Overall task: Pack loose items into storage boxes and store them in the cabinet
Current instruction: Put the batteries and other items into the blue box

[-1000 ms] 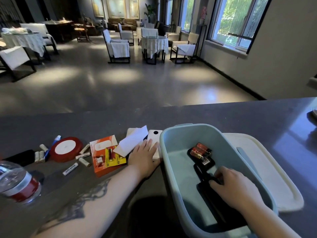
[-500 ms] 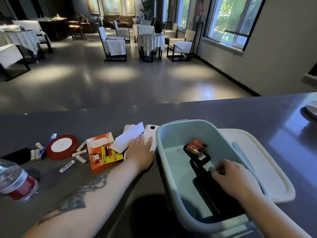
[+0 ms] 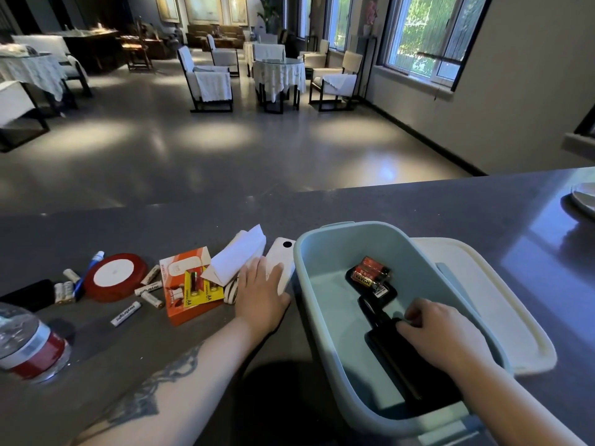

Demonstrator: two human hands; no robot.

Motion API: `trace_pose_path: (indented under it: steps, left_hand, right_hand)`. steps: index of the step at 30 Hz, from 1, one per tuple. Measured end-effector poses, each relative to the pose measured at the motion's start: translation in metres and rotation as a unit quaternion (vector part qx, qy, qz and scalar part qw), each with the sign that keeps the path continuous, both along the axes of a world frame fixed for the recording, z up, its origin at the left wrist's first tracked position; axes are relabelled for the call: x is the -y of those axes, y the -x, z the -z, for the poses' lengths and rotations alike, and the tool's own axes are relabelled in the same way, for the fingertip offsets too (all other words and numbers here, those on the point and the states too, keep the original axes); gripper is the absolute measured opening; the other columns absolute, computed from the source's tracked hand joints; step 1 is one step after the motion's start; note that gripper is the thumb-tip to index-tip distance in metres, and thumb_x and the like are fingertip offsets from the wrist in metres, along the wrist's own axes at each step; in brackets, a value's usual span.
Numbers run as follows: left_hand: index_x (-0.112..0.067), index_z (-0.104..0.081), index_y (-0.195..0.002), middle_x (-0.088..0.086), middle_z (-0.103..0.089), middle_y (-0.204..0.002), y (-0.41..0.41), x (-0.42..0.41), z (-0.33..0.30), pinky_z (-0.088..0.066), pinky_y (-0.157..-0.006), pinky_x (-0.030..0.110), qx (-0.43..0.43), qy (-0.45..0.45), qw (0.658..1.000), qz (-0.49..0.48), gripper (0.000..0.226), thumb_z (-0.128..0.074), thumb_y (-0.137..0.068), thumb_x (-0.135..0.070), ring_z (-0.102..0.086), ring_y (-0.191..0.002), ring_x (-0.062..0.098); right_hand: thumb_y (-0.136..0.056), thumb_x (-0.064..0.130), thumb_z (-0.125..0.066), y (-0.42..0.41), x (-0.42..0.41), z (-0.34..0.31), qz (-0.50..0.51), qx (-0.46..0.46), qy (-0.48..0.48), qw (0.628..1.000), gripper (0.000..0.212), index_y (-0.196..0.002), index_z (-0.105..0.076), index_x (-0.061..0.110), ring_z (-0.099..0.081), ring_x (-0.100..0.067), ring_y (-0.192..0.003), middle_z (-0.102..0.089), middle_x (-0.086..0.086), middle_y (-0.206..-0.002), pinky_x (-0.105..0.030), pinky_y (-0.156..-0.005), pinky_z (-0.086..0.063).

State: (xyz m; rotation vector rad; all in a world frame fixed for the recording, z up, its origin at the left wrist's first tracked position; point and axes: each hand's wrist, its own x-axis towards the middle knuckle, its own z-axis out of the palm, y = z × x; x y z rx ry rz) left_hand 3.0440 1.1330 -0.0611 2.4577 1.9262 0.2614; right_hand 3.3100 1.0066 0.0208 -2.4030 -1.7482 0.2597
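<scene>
Two hands are seen at work: right hand (image 3: 441,336) apparently grasping a black item (image 3: 409,371) inside the storage box (image 3: 325,317); left hand (image 3: 260,291), fingers flat, on a white device (image 3: 281,262); items should be laid flat.

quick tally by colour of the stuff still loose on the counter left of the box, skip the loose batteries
White: 2, the power bank under the left hand and the folded paper
Red: 1, the ribbon spool
Orange: 1, the battery pack box
Black: 1, the flat device
Blue: 1, the pen
Total: 6
</scene>
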Motion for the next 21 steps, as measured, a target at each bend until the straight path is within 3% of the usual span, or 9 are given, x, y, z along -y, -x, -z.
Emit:
trace_pose_path:
  steps: [7,9,12,16,21]
  left_hand:
    - [-0.030,-0.024,-0.146,0.009,-0.012,-0.159,0.017,0.057,-0.004,0.007,-0.117,0.037,0.024,0.020,0.999,0.005,0.061,-0.041,-0.089,-0.040,-0.002,-0.147,0.023]
    - [-0.034,-0.023,-0.146,0.006,-0.007,-0.160,0.024,0.075,-0.006,-0.001,-0.118,0.037,0.056,0.057,0.997,0.001,0.064,-0.046,-0.088,-0.039,-0.005,-0.147,0.022]
    - [-0.038,-0.026,-0.144,-0.001,-0.008,-0.160,0.038,0.103,-0.006,-0.028,-0.111,0.037,0.120,0.104,0.987,-0.028,0.067,-0.056,-0.083,-0.035,-0.018,-0.143,0.023]
    - [-0.031,-0.035,-0.137,-0.001,-0.031,-0.147,0.038,0.109,-0.013,-0.040,-0.097,0.038,0.161,0.099,0.979,-0.081,0.072,-0.069,-0.074,-0.031,-0.034,-0.130,0.024]
    - [-0.019,-0.048,-0.121,0.005,-0.057,-0.120,0.026,0.092,-0.021,-0.035,-0.090,0.034,0.167,0.066,0.975,-0.130,0.067,-0.075,-0.066,-0.047,-0.047,-0.113,0.026]
  right_hand:
    - [-0.080,0.049,-0.057,-0.001,-0.003,0.001,-0.001,0.000,0.013,1.000,0.017,-0.086,-0.056,0.033,-0.057,-0.014,-0.082,-0.060,0.011,-0.089,-0.026,-0.056,-0.039]
    - [-0.080,0.048,-0.057,0.000,-0.003,0.001,0.000,-0.003,0.013,1.000,0.016,-0.085,-0.056,0.033,-0.057,-0.015,-0.082,-0.061,0.010,-0.090,-0.027,-0.056,-0.038]
    - [-0.079,0.047,-0.057,0.001,-0.003,-0.001,0.007,-0.007,0.008,1.000,0.018,-0.086,-0.057,0.031,-0.057,-0.017,-0.083,-0.061,0.008,-0.091,-0.028,-0.058,-0.039]
    - [-0.078,0.043,-0.056,0.005,-0.002,-0.004,0.002,-0.008,0.015,1.000,0.018,-0.086,-0.058,0.027,-0.057,-0.018,-0.082,-0.060,0.007,-0.089,-0.027,-0.054,-0.038]
    - [-0.078,0.043,-0.056,0.008,-0.001,-0.008,0.000,-0.022,0.020,1.000,0.018,-0.084,-0.059,0.026,-0.059,-0.018,-0.079,-0.060,0.006,-0.087,-0.028,-0.055,-0.041]
